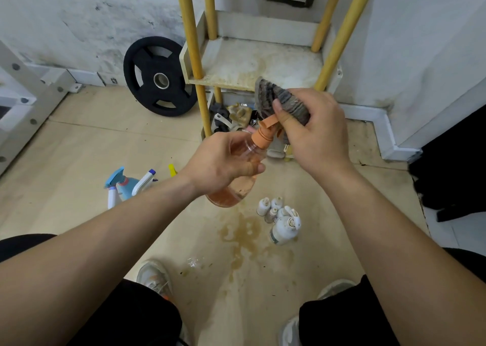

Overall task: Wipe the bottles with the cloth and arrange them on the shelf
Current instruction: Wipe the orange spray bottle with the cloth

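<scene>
The orange spray bottle [231,195] is gripped round its clear body by the left hand [223,161], fingers curled tight, and it's held up over the floor. A grey striped cloth [286,101] is bunched in the right hand [318,132], thumb pinching it, and pressed onto the bottle's orange trigger head [263,132]. On the floor at left, a few blue and white spray bottles [126,185] are clustered. A black weight plate [160,77] is leaned on the wall, the stained yellow-legged shelf [236,66] is just beside it, and white pump bottles [281,219] are grouped lower right.
</scene>
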